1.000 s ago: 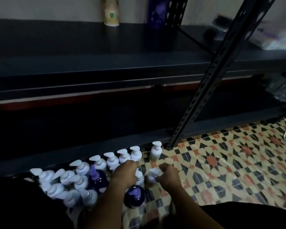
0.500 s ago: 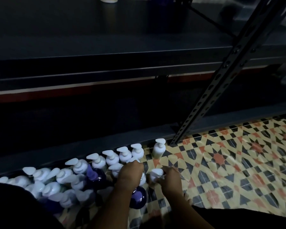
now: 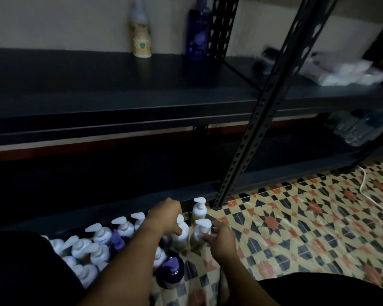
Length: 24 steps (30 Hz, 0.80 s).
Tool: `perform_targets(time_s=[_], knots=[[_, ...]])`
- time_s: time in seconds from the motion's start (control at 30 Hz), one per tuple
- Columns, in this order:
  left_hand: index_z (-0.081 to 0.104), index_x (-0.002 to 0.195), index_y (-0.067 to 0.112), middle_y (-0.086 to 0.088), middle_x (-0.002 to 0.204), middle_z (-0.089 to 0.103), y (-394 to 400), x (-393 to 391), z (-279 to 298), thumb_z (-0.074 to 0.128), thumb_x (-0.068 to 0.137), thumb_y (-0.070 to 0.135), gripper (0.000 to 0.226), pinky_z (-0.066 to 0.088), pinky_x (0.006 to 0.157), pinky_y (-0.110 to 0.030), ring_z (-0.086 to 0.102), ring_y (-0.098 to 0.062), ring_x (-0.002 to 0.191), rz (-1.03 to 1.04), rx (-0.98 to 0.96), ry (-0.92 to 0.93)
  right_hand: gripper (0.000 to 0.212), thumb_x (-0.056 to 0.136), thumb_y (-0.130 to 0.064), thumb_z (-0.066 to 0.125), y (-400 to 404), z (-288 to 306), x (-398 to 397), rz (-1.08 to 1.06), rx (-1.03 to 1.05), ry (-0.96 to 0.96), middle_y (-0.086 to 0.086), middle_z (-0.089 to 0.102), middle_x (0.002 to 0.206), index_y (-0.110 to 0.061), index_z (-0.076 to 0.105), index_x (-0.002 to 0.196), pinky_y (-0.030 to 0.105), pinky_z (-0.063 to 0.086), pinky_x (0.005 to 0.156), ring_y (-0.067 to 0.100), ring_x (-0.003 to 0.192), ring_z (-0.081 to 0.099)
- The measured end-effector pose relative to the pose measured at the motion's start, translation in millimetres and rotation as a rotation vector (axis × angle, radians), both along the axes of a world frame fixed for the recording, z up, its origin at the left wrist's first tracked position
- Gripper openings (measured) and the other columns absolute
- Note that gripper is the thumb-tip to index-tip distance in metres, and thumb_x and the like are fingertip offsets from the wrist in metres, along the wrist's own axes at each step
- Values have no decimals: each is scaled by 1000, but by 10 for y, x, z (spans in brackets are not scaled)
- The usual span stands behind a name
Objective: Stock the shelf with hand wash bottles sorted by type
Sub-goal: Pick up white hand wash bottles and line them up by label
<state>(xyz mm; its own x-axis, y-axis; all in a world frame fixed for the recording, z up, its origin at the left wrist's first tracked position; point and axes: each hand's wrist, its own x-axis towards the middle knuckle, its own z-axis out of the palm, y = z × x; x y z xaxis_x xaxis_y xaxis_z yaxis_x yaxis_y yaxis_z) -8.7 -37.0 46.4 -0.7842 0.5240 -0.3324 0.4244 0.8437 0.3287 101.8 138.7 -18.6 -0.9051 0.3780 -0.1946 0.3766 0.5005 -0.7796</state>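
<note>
Nearest the camera, a dark purple pump bottle [image 3: 171, 272] stands on the patterned floor mat [image 3: 296, 228], close beside the left forearm; a careless sweep of that arm could knock it over. Just beyond it, the left hand [image 3: 165, 216] has its fingers curled round a pale pump bottle [image 3: 181, 234], and the right hand [image 3: 219, 239] pinches a second pale bottle [image 3: 200, 235] touching the first. Lifting both together risks one slipping, or a jutting pump head catching a neighbour, since the crowd of white-capped bottles [image 3: 93, 241] to the left of the held pair is packed tight and could topple in a chain. The light is dim, so labels are hard to read and types could be mixed. The bottles look small, smooth, cream-bodied with white pump tops; a few are purple. Another pale bottle [image 3: 199, 209] stands just behind the pair, by the slotted black upright [image 3: 255, 120]. Farthest, on the dark shelf [image 3: 75, 85], stand one cream bottle [image 3: 141, 38] and one purple bottle [image 3: 197, 36], apart.
</note>
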Motion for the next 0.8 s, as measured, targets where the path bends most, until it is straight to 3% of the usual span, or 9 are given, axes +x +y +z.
perform_targets(time_s=[0.17,0.27,0.33,0.4,0.47,0.53,0.67,0.73,0.8], knots=[[57,61,10,0,59,52,-143,-37,699,87,60,31,36,39,50,-30,54,-15,53,46,215,26,20,82,-15,80,0,744,-163,100,-15,122,-5,74,92,-23,71,99,47,57,85,16,90,70],[56,58,7,4,51,49,-252,-60,1156,89,58,29,39,38,48,-27,48,-8,47,103,376,16,14,89,-18,76,-6,1226,-271,157,-2,185,1,71,92,-15,69,100,45,56,80,21,88,68],[66,62,7,4,55,59,-351,-54,1481,92,61,27,33,42,51,-25,54,-4,51,116,448,21,10,91,-19,74,-47,1634,-285,182,-31,253,-2,68,88,-16,67,97,36,53,72,18,85,66],[70,63,10,3,58,63,-454,-68,1746,93,62,28,29,43,53,-23,55,-3,53,126,519,34,7,93,-19,72,-84,1966,-309,199,-91,308,-3,69,93,-19,67,97,30,52,75,15,91,67],[72,63,12,-3,60,66,-564,-63,1974,93,64,29,27,43,56,-24,56,-3,56,162,604,63,5,94,-19,71,-135,2258,-319,220,-125,370,-1,70,96,-19,68,97,34,53,81,14,92,67],[74,65,16,3,62,69,-646,-56,2152,95,65,28,24,46,60,-21,60,-2,59,264,729,107,3,95,-19,70,-224,2531,-319,237,-155,435,2,68,93,-21,67,93,33,52,80,13,88,65],[82,85,14,2,83,80,-683,40,2431,94,71,27,23,54,74,-21,72,-7,78,445,1068,78,6,97,-25,67,-468,2955,-345,219,-235,567,3,71,96,-27,71,100,37,54,84,21,94,69],[83,87,13,0,86,81,-686,119,2527,89,79,27,17,54,73,-20,74,-7,81,444,1181,59,8,97,-30,66,-603,3094,-376,210,-305,627,9,71,98,-29,72,102,45,55,86,29,95,68],[82,86,11,-5,84,80,-692,175,2555,83,87,27,17,54,72,-23,73,-9,77,436,1270,47,10,98,-30,65,-730,3155,-416,181,-387,669,11,71,97,-26,72,104,47,55,87,25,90,68]])
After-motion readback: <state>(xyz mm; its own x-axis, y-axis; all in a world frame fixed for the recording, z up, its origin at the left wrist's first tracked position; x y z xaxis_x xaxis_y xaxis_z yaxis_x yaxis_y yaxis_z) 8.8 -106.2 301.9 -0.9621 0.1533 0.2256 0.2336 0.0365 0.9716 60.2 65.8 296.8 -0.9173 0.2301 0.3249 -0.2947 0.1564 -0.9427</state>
